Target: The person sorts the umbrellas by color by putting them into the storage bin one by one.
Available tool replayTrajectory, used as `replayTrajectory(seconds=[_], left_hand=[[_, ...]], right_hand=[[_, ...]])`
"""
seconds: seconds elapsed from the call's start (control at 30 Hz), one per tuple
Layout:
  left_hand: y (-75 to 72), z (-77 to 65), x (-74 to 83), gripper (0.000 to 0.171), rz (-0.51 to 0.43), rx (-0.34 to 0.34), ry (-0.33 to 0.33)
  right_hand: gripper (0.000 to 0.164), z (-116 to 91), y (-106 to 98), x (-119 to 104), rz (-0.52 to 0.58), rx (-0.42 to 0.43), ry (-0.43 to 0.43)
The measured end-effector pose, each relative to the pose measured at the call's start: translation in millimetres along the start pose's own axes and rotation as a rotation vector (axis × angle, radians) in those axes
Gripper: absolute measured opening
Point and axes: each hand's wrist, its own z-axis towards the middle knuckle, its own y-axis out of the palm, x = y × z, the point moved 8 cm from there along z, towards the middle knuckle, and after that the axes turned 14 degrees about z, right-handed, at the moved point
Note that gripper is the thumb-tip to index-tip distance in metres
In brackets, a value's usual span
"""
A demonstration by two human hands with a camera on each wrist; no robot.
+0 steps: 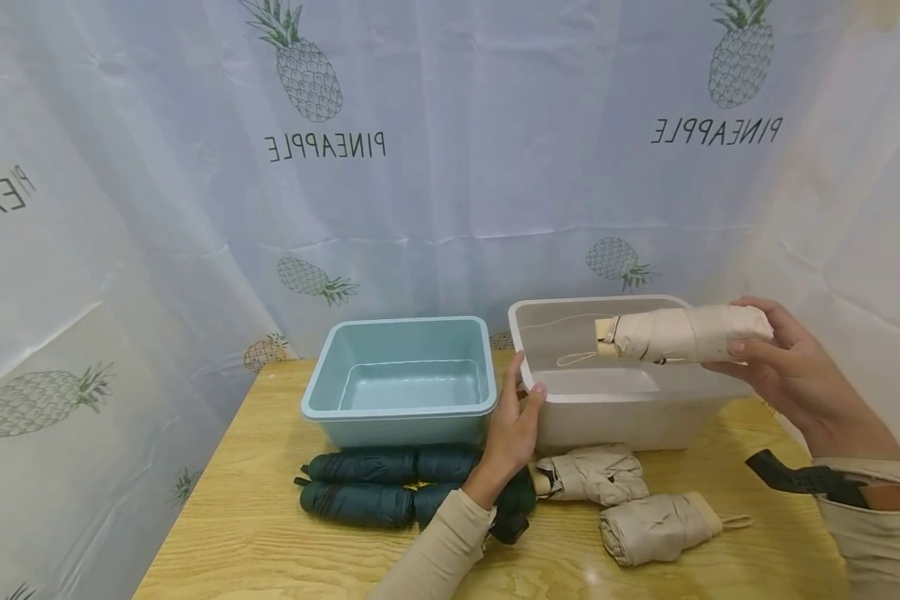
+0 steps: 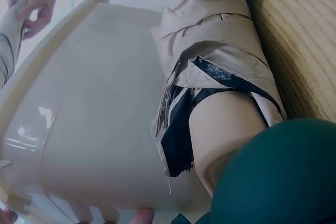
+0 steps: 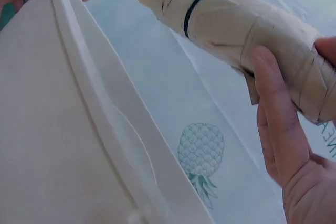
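My right hand (image 1: pixel 787 358) grips a folded beige umbrella (image 1: pixel 693 333) near one end, above the off-white bin (image 1: pixel 615 421). The umbrella lies roughly level, its pale handle and wrist loop pointing left. In the right wrist view, the thumb and fingers close around its wrapped cloth (image 3: pixel 247 35). My left hand (image 1: pixel 510 425) touches the front left corner of the bin's rim with extended fingers. Just below it, two dark teal umbrellas (image 1: pixel 360 504) lie side by side, partly hidden by my left forearm. A beige umbrella (image 2: pixel 215 40) lies against the bin's front wall.
Left of the off-white bin stands a light blue bin (image 1: pixel 401 425), with nothing seen inside. Another beige umbrella (image 1: pixel 660 529) lies nearer the front of the wooden table (image 1: pixel 262 550). A pineapple-print curtain (image 1: pixel 450 192) hangs behind and at both sides.
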Motion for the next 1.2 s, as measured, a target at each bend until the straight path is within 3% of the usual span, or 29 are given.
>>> replayTrajectory(seconds=[0.37, 0.73, 0.87, 0.97, 1.2], left_hand=[[1.0, 0.6, -1.4, 0.062, -0.002, -0.006, 0.006], [0.4, 1.2, -2.7, 0.063, 0.013, 0.009, 0.015], [0.4, 1.5, -2.8, 0.062, 0.02, 0.017, 0.024], [0.4, 1.6, -3.0, 0.06, 0.024, 0.019, 0.026], [-0.4, 2.1, -2.9, 0.059, 0.029, 0.022, 0.018]], right_hand=[[0.047, 34, 0, 23, 0.23, 0.054, 0.052], [0.044, 53, -10, 50, 0.279, 0.18, 0.17], [0.044, 59, -11, 59, 0.231, 0.233, 0.226], [0.048, 65, -12, 64, 0.132, 0.27, 0.283], [0.069, 86, -10, 78, -0.001, 0.327, 0.415]])
